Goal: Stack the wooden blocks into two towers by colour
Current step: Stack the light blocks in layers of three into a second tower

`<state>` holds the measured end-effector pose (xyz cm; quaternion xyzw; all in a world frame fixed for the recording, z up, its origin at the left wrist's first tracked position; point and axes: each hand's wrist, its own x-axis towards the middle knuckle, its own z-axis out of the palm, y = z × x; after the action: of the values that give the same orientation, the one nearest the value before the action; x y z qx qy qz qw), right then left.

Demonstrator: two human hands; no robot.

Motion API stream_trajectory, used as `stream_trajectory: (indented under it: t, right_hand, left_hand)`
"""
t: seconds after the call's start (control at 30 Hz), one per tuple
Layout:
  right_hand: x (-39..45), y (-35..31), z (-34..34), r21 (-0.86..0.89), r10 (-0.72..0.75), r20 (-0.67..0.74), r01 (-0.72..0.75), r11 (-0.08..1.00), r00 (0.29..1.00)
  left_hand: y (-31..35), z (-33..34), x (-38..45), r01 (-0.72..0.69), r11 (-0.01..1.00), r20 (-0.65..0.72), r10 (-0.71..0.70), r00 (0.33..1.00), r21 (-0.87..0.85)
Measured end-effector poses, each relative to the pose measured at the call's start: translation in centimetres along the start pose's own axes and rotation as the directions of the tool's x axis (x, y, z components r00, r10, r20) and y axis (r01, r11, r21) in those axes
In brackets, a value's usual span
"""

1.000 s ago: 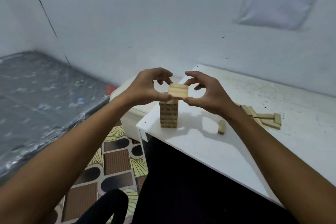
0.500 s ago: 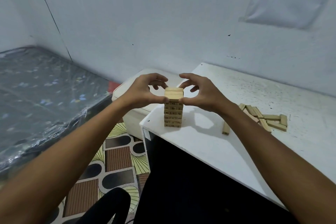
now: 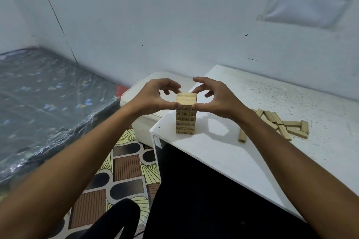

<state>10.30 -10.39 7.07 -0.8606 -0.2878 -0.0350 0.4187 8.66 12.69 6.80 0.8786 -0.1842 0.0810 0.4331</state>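
Now both hands pinch the top layer of the block tower (image 3: 185, 120) at the centre of the frame: the left hand (image 3: 153, 97) from the left, the right hand (image 3: 217, 99) from the right. It stands upright near the corner of the white table (image 3: 223, 153). Loose blocks (image 3: 281, 124) lie at the right, well apart from it.

A white table (image 3: 223, 153) with a speckled, scuffed top fills the right half of the frame, its near corner pointing toward the lower centre. Near that corner stands an upright tower of pale wooden blocks (image 3: 185, 120). At centre right lies a loose heap of the same blocks (image 3: 281, 124), and one single block (image 3: 242, 136) lies just left of it, apart from the tower.
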Motion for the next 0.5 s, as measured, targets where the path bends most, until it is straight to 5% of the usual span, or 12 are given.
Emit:
stream_trajectory:
  t: [0.3,0.5]
  right_hand:
    - [-0.3,-0.2,0.1,0.021,0.024,-0.011,-0.024,0.999,1.0]
    - [-1.8,-1.6,2.5,0.458,0.254,-0.177,-0.149,0.876,0.951]
  left_hand:
    - [0.0,0.1,-0.4,0.03,0.999,-0.027,-0.03,0.999,-0.023]
    - [0.2,2.9,-1.6,0.148,0.909,-0.171,-0.229,0.958,-0.39]
